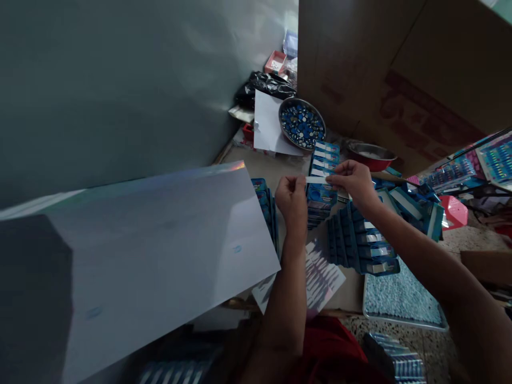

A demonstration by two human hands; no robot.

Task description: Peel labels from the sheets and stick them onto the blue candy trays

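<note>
A short white strip (pixel 316 180) is stretched level between my two hands. My left hand (pixel 292 200) pinches its left end, while my right hand (pixel 355 181) pinches the right end between thumb and fingers. Directly beneath it stands a row of blue printed packs (pixel 322 197), several of them with white strips across their upper parts. Below my right hand is another row of blue packs (pixel 362 242), also with pale strips. A white sheet (pixel 324 274) covered in ragged strip shapes lies beside my left forearm. Whether the strip touches the pack under it, I cannot tell.
A large white board (pixel 168 250) spans the left side. Behind the packs are a metal bowl (pixel 303 124) of blue discs and a red bowl (pixel 372 154). A cardboard box (pixel 392 69) rises at the back right. A tray (pixel 404 296) of pale beads sits at lower right.
</note>
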